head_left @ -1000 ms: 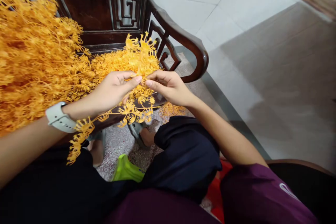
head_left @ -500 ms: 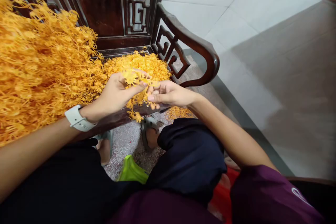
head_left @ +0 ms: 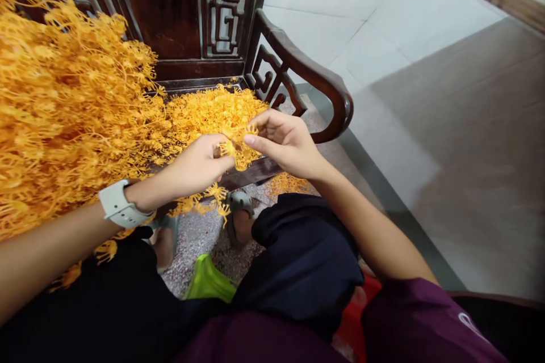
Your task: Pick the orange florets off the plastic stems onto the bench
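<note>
Closed around a strand of orange-yellow plastic flower pieces [head_left: 218, 194], my left hand [head_left: 198, 165] is over the front edge of the wooden bench. The strand's ends hang below the fingers, and more dangle under my forearm. Facing it, my right hand [head_left: 292, 144] pinches a small flower-shaped piece [head_left: 252, 129] between thumb and fingers. The fingertips of both hands are close together. Behind them a low pile of small loose yellow pieces [head_left: 204, 110] covers the seat's right end. A tall heap of tangled branching strands [head_left: 76, 108] rises on the left.
A curved wooden armrest [head_left: 330, 85] bounds the bench on the right, beside a tiled wall [head_left: 409, 34]. More yellow bits [head_left: 287, 184] lie on the speckled floor. Between my legs is a bright green plastic object [head_left: 210, 281]; something red [head_left: 353, 323] shows at lower right.
My left hand has come lower and turned, its strand now trailing under the wrist and forearm. My right hand has risen slightly and opened wider around a small piece.
</note>
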A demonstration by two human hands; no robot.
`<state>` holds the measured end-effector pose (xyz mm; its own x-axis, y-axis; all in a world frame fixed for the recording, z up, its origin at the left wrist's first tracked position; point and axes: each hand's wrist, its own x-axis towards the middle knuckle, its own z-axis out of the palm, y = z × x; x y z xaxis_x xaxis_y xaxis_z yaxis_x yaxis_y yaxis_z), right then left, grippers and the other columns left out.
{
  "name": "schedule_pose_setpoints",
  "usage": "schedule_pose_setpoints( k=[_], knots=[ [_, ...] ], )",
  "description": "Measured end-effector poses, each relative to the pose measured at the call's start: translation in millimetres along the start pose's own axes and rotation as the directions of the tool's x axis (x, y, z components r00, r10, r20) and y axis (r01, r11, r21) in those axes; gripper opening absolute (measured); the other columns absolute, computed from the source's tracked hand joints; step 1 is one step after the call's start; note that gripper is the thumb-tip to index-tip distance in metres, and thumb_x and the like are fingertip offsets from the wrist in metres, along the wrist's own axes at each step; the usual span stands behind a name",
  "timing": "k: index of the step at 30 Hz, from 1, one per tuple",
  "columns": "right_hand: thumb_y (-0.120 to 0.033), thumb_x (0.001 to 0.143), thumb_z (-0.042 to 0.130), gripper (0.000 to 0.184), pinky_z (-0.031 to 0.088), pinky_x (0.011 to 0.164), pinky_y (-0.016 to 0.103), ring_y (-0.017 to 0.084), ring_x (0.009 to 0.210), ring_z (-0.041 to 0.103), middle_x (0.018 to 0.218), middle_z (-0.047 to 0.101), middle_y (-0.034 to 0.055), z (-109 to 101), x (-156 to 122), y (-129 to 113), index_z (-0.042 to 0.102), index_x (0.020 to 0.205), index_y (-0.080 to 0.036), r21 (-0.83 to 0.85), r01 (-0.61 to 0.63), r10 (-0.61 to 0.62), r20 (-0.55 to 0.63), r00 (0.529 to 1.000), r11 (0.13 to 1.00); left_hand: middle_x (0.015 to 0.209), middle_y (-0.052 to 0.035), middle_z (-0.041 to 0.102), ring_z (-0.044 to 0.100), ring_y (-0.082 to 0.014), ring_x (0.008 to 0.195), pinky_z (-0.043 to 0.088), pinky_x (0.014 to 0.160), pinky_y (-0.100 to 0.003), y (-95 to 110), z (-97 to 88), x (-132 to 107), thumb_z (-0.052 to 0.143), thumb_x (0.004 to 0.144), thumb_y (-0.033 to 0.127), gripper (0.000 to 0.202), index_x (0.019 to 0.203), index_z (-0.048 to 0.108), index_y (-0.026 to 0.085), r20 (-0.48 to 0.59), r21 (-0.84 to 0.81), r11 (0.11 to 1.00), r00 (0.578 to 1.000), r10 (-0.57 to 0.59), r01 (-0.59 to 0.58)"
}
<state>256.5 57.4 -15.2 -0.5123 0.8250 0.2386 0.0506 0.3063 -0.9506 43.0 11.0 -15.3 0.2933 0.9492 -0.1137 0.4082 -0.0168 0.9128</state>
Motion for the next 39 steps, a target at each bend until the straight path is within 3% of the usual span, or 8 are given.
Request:
schedule_pose_setpoints(
  k=[5,12,22,25,28,31,35,39],
  knots=[
    [-0.057,0.085,0.09,0.046,0.043,0.063,0.028,0.01,0.068,0.051,0.077,0.062,-0.002,-3.5,3.2,3.9,0.065,0.086,-0.019,0.049,-0.074,0.075,-0.023,0.997,0.996,0.066,0.0056,0.05,0.045,-0.0095,0.059,0.035,0.054,-0.024,3.0,-0.3,-4.1,0.068,0.084,0.021,0.019,0.074,0.052,0.02,-0.027,-0.026,0.986,0.986,0.166,-0.167],
    [-0.054,0.084,0.093,0.044,0.045,0.064,0.027,0.01,0.067,0.055,0.076,0.065,-0.0011,-6.7,0.4,2.3,0.068,0.086,-0.018,0.17,-0.132,0.131,0.014,0.991,0.977,0.057,0.0082,0.034,0.029,-0.0087,0.048,0.019,0.044,-0.026,3.3,-1.7,0.7,0.075,0.095,0.051,0.045,0.074,0.048,0.023,-0.116,-0.097,0.987,0.987,0.115,-0.126],
    [-0.041,0.077,0.096,0.039,0.041,0.062,0.026,0.009,0.066,0.053,0.075,0.063,-0.0023,-8.6,4.0,6.3,0.065,0.085,-0.019,0.377,-0.197,0.209,0.009,0.978,0.905,0.053,0.0034,0.044,0.049,-0.013,0.061,0.04,0.058,-0.024,14.0,-4.6,3.0,0.073,0.099,0.057,0.057,0.063,0.046,0.021,-0.038,-0.159,0.94,0.954,0.299,-0.301],
    [-0.042,0.085,0.087,0.036,0.043,0.063,0.027,0.01,0.067,0.053,0.08,0.063,-0.002,-30.6,11.9,24.8,0.057,0.091,-0.023,0.387,-0.161,0.228,-0.134,0.964,0.908,0.066,-0.0013,0.059,0.058,-0.0159,0.071,0.047,0.065,-0.025,20.8,-8.9,-7.0,0.075,0.095,0.058,0.05,0.068,0.058,0.02,0.057,-0.127,0.948,0.952,0.3,-0.291],
    [-0.04,0.089,0.079,0.036,0.042,0.061,0.027,0.01,0.064,0.051,0.081,0.062,-0.0025,-61.9,14.1,53.6,0.046,0.088,-0.024,0.32,-0.164,0.289,-0.396,0.871,0.933,0.072,-0.0021,0.061,0.055,-0.0156,0.068,0.046,0.063,-0.026,24.1,-12.4,-20.9,0.071,0.097,0.053,0.04,0.074,0.064,0.02,0.152,-0.054,0.97,0.958,0.242,-0.236],
    [-0.043,0.085,0.083,0.035,0.039,0.059,0.026,0.009,0.061,0.049,0.078,0.063,-0.0015,-76.8,7.7,76.0,0.055,0.089,-0.022,0.243,-0.28,0.363,-0.441,0.821,0.929,0.074,-0.002,0.06,0.051,-0.0146,0.064,0.04,0.057,-0.026,16.8,-14.4,-26.0,0.067,0.1,0.051,0.037,0.079,0.065,0.021,0.18,-0.043,0.987,0.971,0.158,-0.153],
    [-0.044,0.08,0.089,0.038,0.039,0.059,0.026,0.009,0.06,0.052,0.071,0.067,0.0006,-62.8,7.5,84.3,0.063,0.086,-0.018,0.06,-0.368,0.368,-0.311,0.876,0.928,0.074,-0.0009,0.062,0.05,-0.0135,0.059,0.037,0.054,-0.025,-3.8,-17.7,-16.9,0.072,0.098,0.051,0.03,0.095,0.073,0.022,0.239,-0.07,0.997,0.971,0.028,-0.011],
    [-0.043,0.079,0.091,0.042,0.049,0.07,0.03,0.015,0.074,0.065,0.079,0.072,0.004,-41.7,30.8,84.9,0.058,0.089,-0.019,-0.164,-0.249,0.214,-0.205,0.955,0.955,0.076,-0.0002,0.066,0.054,-0.0137,0.06,0.04,0.055,-0.025,-15.6,-18.1,-9.4,0.078,0.094,0.051,0.03,0.102,0.073,0.022,0.271,-0.073,0.994,0.961,-0.06,0.082]
  ],
)
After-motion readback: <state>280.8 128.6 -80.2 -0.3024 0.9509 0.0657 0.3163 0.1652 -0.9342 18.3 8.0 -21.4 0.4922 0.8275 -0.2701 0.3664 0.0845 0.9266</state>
